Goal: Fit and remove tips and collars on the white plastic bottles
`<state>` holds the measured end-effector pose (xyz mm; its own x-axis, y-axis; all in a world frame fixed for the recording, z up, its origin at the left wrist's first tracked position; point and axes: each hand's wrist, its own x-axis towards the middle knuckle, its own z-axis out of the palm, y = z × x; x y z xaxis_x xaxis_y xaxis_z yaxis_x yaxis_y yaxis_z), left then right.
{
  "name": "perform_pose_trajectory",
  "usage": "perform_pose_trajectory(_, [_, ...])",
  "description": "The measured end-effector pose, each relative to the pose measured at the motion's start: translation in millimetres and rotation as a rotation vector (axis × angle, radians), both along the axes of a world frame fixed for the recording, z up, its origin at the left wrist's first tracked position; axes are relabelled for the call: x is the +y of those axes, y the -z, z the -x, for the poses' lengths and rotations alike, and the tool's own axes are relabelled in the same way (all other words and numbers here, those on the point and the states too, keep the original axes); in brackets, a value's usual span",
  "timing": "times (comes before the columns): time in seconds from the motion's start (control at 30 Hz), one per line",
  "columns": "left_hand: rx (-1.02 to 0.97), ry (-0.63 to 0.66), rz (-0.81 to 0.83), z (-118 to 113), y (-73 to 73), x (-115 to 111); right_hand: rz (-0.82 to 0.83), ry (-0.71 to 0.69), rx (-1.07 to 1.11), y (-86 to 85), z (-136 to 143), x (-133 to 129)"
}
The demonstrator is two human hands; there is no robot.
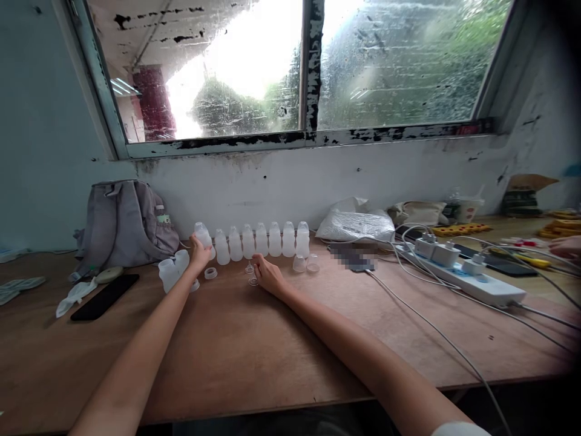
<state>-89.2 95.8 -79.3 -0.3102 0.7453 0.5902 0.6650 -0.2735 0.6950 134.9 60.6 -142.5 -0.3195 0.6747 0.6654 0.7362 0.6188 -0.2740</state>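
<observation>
My left hand (pixel 198 251) is wrapped round a translucent baby bottle (pixel 202 234) with a clear cap, at the left end of a row of similar capped bottles (pixel 275 241). My right hand (pixel 269 276) rests low over the table in front of the row, fingers curled together; whether they pinch something is hidden. Beside its fingertips are a small clear teat (pixel 249 267) and a clear ring-shaped piece (pixel 253 281). A white screw ring (pixel 210 273) lies between my hands. Uncapped bottles (pixel 167 275) stand left of my left forearm, partly covered by it. Clear caps (pixel 299 264) sit at the row's right end.
A grey backpack (pixel 122 224) leans at the wall; a black phone (pixel 105 297) lies before it. Right of the bottles are a plastic-wrapped package (pixel 356 225), a charging phone (pixel 354 259) and a power strip (pixel 463 278) with trailing cables. Another person's hand (pixel 566 246) shows at the far right.
</observation>
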Motion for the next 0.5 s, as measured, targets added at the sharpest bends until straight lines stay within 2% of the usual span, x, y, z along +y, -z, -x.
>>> perform_pose_trajectory(0.2, [-0.009, -0.09, 0.13, -5, 34.4, 8, 0.009, 0.01, -0.02, 3.2, 0, 4])
perform_pose_trajectory(0.37, [-0.007, -0.083, 0.178, -2, 40.8, 14, 0.046, 0.011, -0.021, 2.5, 1, 4])
perform_pose_trajectory(0.5, [0.01, -0.092, 0.167, -3, 47.1, 4, 0.059, 0.031, -0.03, 0.8, 0, 2])
